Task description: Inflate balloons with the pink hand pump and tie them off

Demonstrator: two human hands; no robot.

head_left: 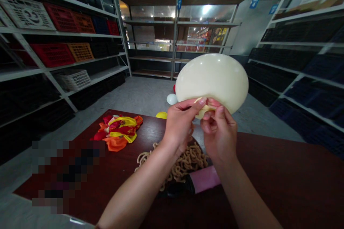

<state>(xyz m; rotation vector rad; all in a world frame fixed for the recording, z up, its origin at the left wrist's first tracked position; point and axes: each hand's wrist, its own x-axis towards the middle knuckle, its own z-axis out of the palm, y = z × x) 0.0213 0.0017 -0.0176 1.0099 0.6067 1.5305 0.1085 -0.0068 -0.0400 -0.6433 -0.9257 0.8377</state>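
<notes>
In the head view, right of centre, the left hand (180, 123) and right hand (218, 128) both pinch the neck of a cream balloon (212, 80). It looks light, soft and easily burst; the neck is the safest hold. Lower on the table (282, 179) lie flat balloons (118, 132), rubber bands (185, 162) and a pink pump (204, 179).

Both hands up over the dark red surface (282, 171): left hand (179, 123) and right hand (219, 130) pinch the neck of an inflated cream balloon (212, 78). Below them: tan cord pile (185, 161), pink pump (204, 179). Left: heap of flat coloured balloons (118, 132). Far floor: yellow (161, 115) and white (171, 98) balloons.
</notes>
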